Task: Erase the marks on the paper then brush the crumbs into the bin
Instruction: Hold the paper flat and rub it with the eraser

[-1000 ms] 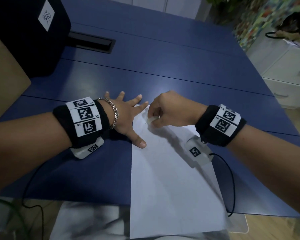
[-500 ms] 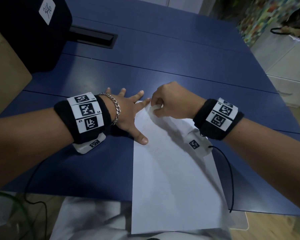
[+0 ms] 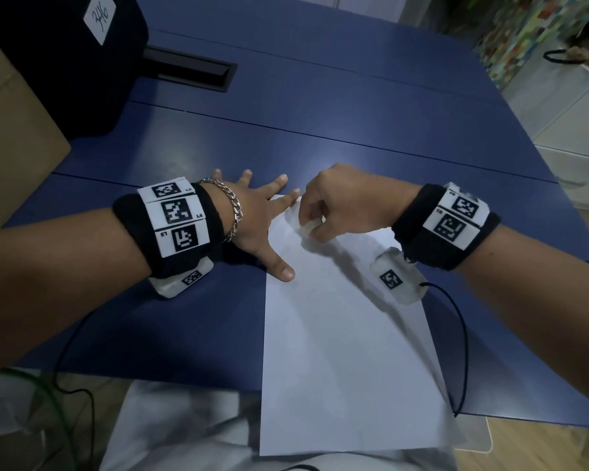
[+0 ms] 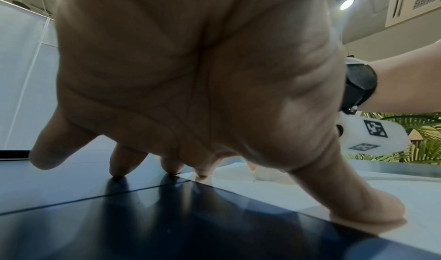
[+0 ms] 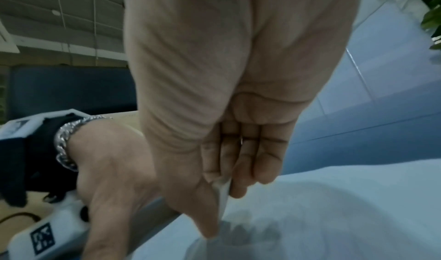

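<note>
On the blue table (image 3: 337, 107), a white paper (image 3: 340, 351) lies lengthwise, its near end overhanging the 6 o'clock table edge. At the sheet's 11 o'clock corner, the left hand (image 3: 255, 215) lies flat, fingers spread apart, thumb and index fingertip pressing the paper's edge. At 12 o'clock, the right hand (image 3: 340, 202) pinches a white eraser (image 3: 307, 229) between thumb and curled fingers, touching the sheet.
</note>
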`<move>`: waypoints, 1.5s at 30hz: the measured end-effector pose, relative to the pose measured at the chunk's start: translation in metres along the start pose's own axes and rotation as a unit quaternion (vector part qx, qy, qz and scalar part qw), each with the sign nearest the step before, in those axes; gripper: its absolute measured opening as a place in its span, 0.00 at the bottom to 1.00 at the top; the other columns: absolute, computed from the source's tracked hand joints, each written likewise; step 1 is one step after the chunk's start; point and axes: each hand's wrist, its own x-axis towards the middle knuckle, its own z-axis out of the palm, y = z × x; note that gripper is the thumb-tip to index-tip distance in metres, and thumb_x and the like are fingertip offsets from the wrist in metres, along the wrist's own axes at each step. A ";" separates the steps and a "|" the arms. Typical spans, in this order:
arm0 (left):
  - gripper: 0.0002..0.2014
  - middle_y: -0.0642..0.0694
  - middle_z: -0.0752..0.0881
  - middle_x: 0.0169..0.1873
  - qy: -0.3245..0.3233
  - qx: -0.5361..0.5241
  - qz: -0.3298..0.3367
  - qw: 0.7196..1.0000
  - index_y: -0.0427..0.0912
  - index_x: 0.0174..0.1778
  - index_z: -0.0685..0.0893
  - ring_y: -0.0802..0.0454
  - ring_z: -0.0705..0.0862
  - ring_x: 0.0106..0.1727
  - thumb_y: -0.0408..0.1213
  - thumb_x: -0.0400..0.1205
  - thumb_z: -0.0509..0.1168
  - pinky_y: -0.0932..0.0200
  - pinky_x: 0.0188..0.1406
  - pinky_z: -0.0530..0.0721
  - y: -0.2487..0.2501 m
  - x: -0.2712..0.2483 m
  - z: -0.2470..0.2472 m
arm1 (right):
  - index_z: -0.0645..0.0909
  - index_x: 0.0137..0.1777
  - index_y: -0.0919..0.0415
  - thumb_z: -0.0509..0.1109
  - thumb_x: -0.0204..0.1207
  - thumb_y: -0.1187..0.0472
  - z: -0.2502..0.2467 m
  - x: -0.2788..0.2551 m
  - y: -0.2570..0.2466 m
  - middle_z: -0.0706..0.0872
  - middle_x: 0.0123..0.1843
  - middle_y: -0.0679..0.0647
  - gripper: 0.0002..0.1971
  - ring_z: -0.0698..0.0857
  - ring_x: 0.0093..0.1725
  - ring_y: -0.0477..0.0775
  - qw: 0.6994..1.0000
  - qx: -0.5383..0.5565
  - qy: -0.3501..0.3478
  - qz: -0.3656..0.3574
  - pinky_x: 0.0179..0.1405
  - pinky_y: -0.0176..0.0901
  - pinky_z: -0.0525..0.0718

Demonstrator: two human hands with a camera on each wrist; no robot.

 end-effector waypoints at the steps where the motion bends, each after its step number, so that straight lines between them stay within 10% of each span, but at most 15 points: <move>1: 0.76 0.66 0.21 0.84 -0.001 0.001 0.001 1.000 0.72 0.83 0.22 0.31 0.33 0.91 0.93 0.49 0.63 0.13 0.81 0.45 0.000 0.000 -0.001 | 0.92 0.53 0.48 0.81 0.70 0.50 -0.001 0.001 0.001 0.91 0.44 0.43 0.12 0.88 0.44 0.46 1.000 -0.003 0.013 0.005 0.45 0.44 0.87; 10: 0.76 0.66 0.20 0.84 -0.004 -0.004 0.005 1.000 0.71 0.84 0.22 0.32 0.33 0.91 0.92 0.51 0.63 0.14 0.82 0.45 0.000 -0.002 -0.001 | 0.93 0.54 0.49 0.81 0.70 0.50 -0.002 -0.002 0.003 0.92 0.44 0.43 0.13 0.89 0.44 0.46 1.000 0.004 0.007 0.006 0.45 0.42 0.87; 17: 0.65 0.58 0.33 0.91 0.015 -0.017 0.068 0.997 0.54 0.92 0.34 0.35 0.40 0.93 0.79 0.72 0.67 0.29 0.88 0.58 0.000 -0.007 0.002 | 0.93 0.53 0.49 0.81 0.71 0.52 -0.002 -0.003 0.010 0.92 0.44 0.43 0.11 0.88 0.45 0.46 0.999 0.027 0.021 0.028 0.45 0.40 0.86; 24: 0.72 0.67 0.29 0.88 0.005 -0.006 0.052 0.999 0.62 0.90 0.29 0.33 0.38 0.92 0.86 0.62 0.67 0.10 0.75 0.63 0.001 -0.007 0.004 | 0.92 0.52 0.50 0.79 0.69 0.52 0.001 -0.001 0.010 0.91 0.44 0.45 0.12 0.88 0.46 0.51 0.999 0.004 0.045 0.028 0.48 0.49 0.89; 38: 0.71 0.69 0.28 0.87 0.000 -0.004 0.035 0.999 0.71 0.87 0.28 0.34 0.39 0.93 0.88 0.58 0.67 0.09 0.75 0.60 0.002 -0.004 0.003 | 0.92 0.51 0.45 0.82 0.69 0.50 -0.003 -0.007 0.008 0.91 0.40 0.41 0.10 0.87 0.39 0.39 0.999 0.014 -0.028 0.018 0.38 0.36 0.81; 45: 0.72 0.68 0.28 0.87 0.006 -0.003 0.031 0.999 0.66 0.88 0.27 0.35 0.40 0.93 0.86 0.60 0.68 0.12 0.80 0.51 0.003 -0.006 0.002 | 0.92 0.53 0.48 0.80 0.69 0.50 0.003 -0.005 0.010 0.91 0.43 0.46 0.12 0.88 0.44 0.50 0.999 0.005 0.035 0.012 0.45 0.47 0.88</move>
